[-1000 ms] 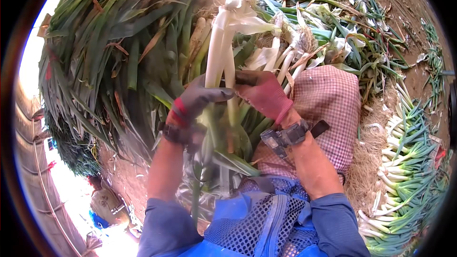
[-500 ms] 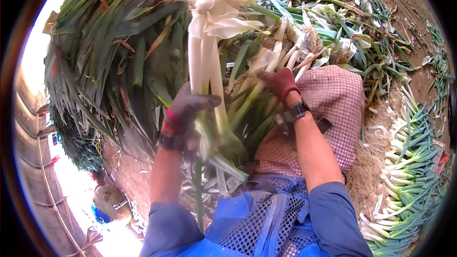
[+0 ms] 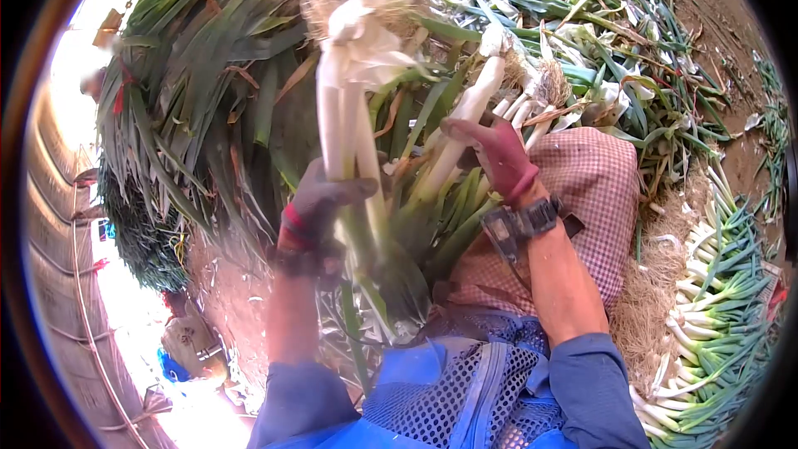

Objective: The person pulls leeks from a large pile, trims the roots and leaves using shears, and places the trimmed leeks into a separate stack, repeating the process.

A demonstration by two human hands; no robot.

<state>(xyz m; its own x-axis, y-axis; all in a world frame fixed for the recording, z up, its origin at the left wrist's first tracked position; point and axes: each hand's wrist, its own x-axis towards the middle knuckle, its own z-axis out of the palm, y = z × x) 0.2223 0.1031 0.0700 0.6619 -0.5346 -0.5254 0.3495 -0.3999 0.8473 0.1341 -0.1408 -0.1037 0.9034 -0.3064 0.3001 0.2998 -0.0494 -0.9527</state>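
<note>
The left hand (image 3: 320, 204) grips upright leeks (image 3: 345, 125); the right hand (image 3: 499, 154) closes on a leaning stalk (image 3: 461, 129) just beside them.

Left hand (image 3: 320, 204): dark grey glove, red cuff band. Right hand (image 3: 499, 154): maroon glove, dark strapped wrist device (image 3: 519, 223). Blue rolled sleeves (image 3: 586, 387); blue mesh vest (image 3: 465, 391).

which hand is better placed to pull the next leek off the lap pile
Right, probably. The right hand already rests on a white leek stalk in the lap pile, while the left hand is closed around the upright cleaned bunch, so it is occupied.
</note>
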